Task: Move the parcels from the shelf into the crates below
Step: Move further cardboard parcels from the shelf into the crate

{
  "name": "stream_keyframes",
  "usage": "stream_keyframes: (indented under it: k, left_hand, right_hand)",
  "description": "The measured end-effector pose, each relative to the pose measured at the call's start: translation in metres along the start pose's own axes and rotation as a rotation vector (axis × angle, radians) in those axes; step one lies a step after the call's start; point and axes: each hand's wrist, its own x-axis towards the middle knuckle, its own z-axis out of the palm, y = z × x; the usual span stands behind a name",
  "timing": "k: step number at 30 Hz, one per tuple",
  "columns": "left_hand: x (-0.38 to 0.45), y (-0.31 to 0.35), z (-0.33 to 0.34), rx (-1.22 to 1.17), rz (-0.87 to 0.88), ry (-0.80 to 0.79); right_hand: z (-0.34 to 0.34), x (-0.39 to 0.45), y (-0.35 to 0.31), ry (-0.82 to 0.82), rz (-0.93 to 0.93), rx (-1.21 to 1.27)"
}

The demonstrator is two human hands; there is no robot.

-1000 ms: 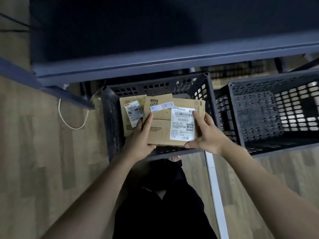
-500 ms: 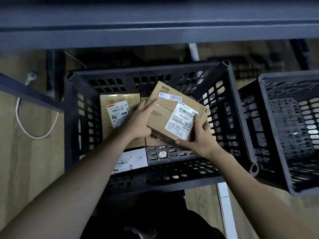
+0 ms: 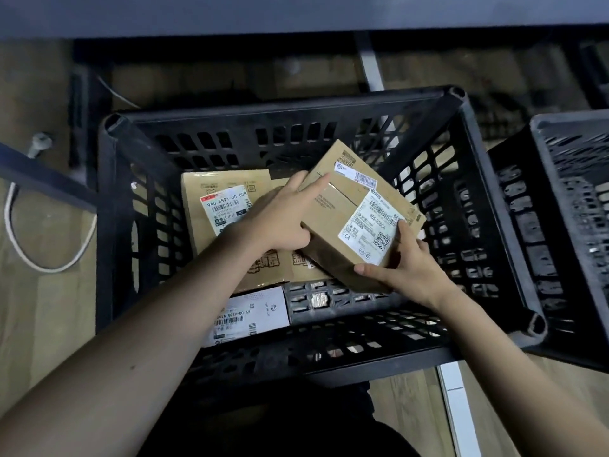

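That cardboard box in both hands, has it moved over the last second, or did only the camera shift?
Yes. The cardboard box, held by the left hand and right hand, has gone down past the black crate's rim into it, and tilted.

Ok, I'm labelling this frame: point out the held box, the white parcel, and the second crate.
held box (image 3: 333, 216): head view, bare cardboard top.
white parcel (image 3: 260, 308): head view, white face.
second crate (image 3: 540, 133): head view, left rim.

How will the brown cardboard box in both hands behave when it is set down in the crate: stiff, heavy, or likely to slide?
The cardboard box looks stiff: its edges stay straight under the left hand and right hand. It is probably light, since the fingers grip loosely. Set down tilted on the flat parcel, it may slide.
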Motion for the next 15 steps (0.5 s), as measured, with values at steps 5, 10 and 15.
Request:
stream_keyframes:
  k: [5, 10, 15]
  left_hand:
    - [-0.002, 0.0, 0.001, -0.051, -0.014, 0.032]
    - [-0.002, 0.005, 0.008, -0.047, 0.014, 0.023]
    - [-0.012, -0.013, 0.024, 0.039, -0.05, -0.036]
  right_hand:
    - [0.0, -0.001, 0.0, 0.052, 0.001, -0.003]
    - [-0.005, -0.004, 0.0, 0.085, 0.0, -0.03]
    - [0.0, 0.006, -0.01, -0.002, 0.01, -0.146]
